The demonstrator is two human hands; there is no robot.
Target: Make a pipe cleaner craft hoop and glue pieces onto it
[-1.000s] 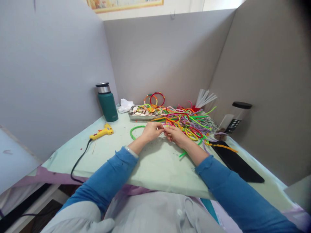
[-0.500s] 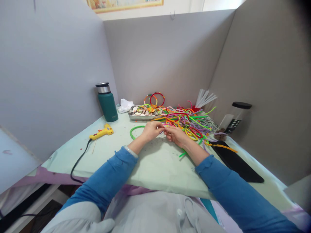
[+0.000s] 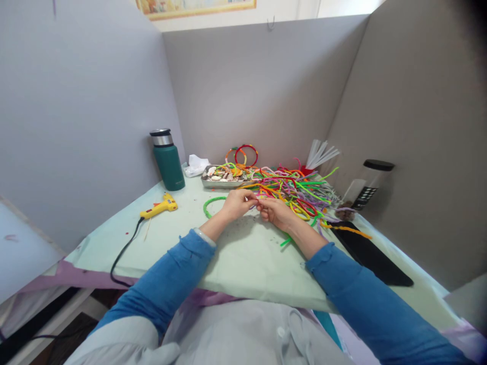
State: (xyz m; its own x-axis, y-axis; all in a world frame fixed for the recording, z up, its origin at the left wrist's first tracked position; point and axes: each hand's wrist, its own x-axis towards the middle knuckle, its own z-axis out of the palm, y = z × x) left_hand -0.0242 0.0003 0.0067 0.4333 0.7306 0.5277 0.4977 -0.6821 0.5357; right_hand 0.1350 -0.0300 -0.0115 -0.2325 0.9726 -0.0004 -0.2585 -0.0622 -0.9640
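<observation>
My left hand point(image 3: 238, 204) and my right hand point(image 3: 276, 212) meet fingertip to fingertip above the middle of the table. Both are closed in a pinch on something small; a reddish bit shows between the fingertips, too little to name. A green fuzzy ring point(image 3: 207, 207) lies on the table beside my left hand, partly hidden behind it. Just beyond my right hand spreads a tangled heap of coloured pipe cleaners point(image 3: 300, 185). A green pipe cleaner end point(image 3: 286, 242) pokes out below my right wrist.
At the left lie a yellow glue gun point(image 3: 160, 206) with its black cord and a green bottle point(image 3: 168, 165). Behind stand a metal tray point(image 3: 224, 184) of shells, tissue point(image 3: 197, 165) and two wrapped rings point(image 3: 247, 147). Rightward are glue sticks point(image 3: 321, 154), a clear bottle point(image 3: 371, 182) and a black phone-like slab point(image 3: 375, 256).
Hardly anything differs. My fingertips have shifted very slightly where they meet, and a reddish bit shows there; everything on the table stays in place.
</observation>
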